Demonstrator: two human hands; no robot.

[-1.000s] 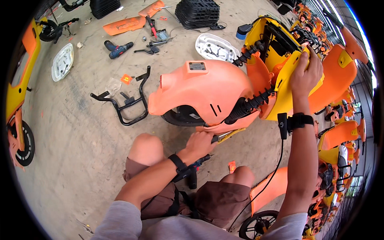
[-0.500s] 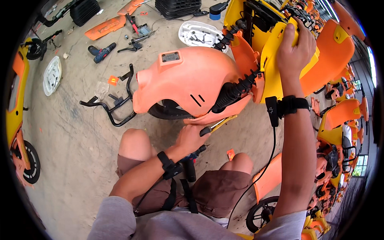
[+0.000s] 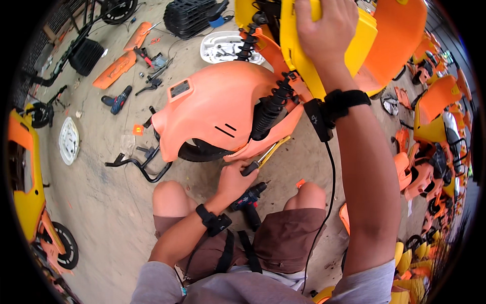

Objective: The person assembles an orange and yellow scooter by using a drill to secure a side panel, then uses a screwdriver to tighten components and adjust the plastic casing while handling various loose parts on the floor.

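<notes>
An orange scooter fender (image 3: 217, 101) covers a wheel (image 3: 202, 151) in front of me, with a black coil shock absorber (image 3: 271, 111) along its right side. My left hand (image 3: 234, 182) is closed around the dark handle of a screwdriver (image 3: 250, 168). Its metal shaft points up and right, just below the fender's lower edge, beside a thin yellow strip (image 3: 276, 150). At the top, my right hand (image 3: 329, 33) grips the yellow body panel (image 3: 304, 63) of the scooter; its fingertips are partly cut off by the frame. A cordless drill (image 3: 248, 200) lies between my knees.
Black bent tubing (image 3: 144, 167) lies left of the fender. Further off are a second drill (image 3: 117, 100), a white tray of small parts (image 3: 223, 48), orange panels (image 3: 115, 70) and a black crate (image 3: 187, 19). More scooters (image 3: 435, 111) crowd the right; a yellow one (image 3: 25, 177) stands left.
The view has shifted, so the scooter and both hands sit further left in it. The drill between my knees shows more fully. Each hand keeps its hold.
</notes>
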